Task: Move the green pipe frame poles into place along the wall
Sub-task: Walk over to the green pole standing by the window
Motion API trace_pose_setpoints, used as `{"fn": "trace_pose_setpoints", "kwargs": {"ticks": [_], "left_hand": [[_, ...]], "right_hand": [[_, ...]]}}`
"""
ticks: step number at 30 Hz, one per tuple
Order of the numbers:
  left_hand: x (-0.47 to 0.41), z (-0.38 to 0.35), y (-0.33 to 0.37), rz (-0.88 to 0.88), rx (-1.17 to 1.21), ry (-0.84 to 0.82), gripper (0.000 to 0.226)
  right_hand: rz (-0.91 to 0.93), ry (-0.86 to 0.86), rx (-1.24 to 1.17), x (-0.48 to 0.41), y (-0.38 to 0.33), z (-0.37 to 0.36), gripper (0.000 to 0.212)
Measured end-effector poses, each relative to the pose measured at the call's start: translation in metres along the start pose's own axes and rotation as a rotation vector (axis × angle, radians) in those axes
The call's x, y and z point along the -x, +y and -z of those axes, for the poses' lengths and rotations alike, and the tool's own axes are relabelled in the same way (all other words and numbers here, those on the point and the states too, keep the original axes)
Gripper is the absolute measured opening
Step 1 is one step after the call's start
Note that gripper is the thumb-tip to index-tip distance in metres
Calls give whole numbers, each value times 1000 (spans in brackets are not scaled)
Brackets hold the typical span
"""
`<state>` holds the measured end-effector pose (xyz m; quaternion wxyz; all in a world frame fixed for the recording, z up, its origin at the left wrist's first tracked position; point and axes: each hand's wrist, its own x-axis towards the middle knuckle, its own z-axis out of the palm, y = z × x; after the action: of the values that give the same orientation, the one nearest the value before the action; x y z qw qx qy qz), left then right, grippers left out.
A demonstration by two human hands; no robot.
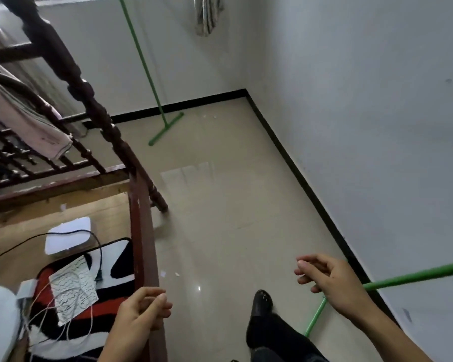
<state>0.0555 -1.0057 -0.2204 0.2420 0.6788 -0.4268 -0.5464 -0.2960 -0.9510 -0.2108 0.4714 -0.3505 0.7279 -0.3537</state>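
One green pole with a T-shaped foot stands on the tiled floor by the far wall, rising out of the top of the view. A second green pole leans along the right wall at lower right, and its foot bar rests on the floor by the black skirting. My right hand hovers just left of this pole, fingers loosely curled, holding nothing. My left hand is low at the centre beside the bed rail, fingers curled with nothing in them.
A dark wooden bed frame with a tall carved post fills the left side, holding a rug, cables and a white box. My black shoe stands on the tiles. A cloth hangs on the far wall.
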Motion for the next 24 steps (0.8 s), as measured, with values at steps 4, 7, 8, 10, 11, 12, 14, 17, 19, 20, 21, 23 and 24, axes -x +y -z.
{"fn": "trace_pose_setpoints", "kwargs": {"ticks": [4, 7, 8, 10, 11, 12, 14, 17, 19, 20, 21, 23, 24], "left_hand": [[-52, -2, 20, 86, 59, 16, 8], [-104, -3, 54, 84, 76, 52, 8], [-121, -2, 69, 71, 75, 72, 8], [-153, 0, 105, 21, 80, 96, 7], [-169, 1, 123, -8, 89, 104, 6], [-184, 2, 139, -36, 93, 115, 6], [-210, 5, 164, -77, 95, 140, 6], [-248, 11, 187, -78, 145, 177, 5], [-275, 15, 199, -44, 177, 183, 5], [-294, 18, 204, -22, 190, 188, 9], [-309, 20, 208, -6, 203, 195, 11], [-345, 28, 223, 0, 213, 212, 21], [-367, 33, 232, 0, 216, 212, 25]], "right_hand": [[18, -55, 41, -67, -30, -15, 7], [42, -77, 63, -132, -61, -17, 7], [52, -85, 73, -152, -76, -17, 7], [91, -107, 86, -193, -111, -19, 7], [115, -122, 100, -213, -130, -21, 7], [140, -137, 119, -234, -148, -24, 7], [190, -173, 171, -273, -179, -31, 7], [247, -219, 204, -327, -220, -51, 7], [264, -243, 219, -360, -240, -67, 7], [266, -259, 227, -381, -249, -76, 6], [259, -275, 236, -397, -255, -84, 6], [246, -293, 255, -432, -267, -101, 6], [244, -292, 260, -452, -276, -110, 6]]}}
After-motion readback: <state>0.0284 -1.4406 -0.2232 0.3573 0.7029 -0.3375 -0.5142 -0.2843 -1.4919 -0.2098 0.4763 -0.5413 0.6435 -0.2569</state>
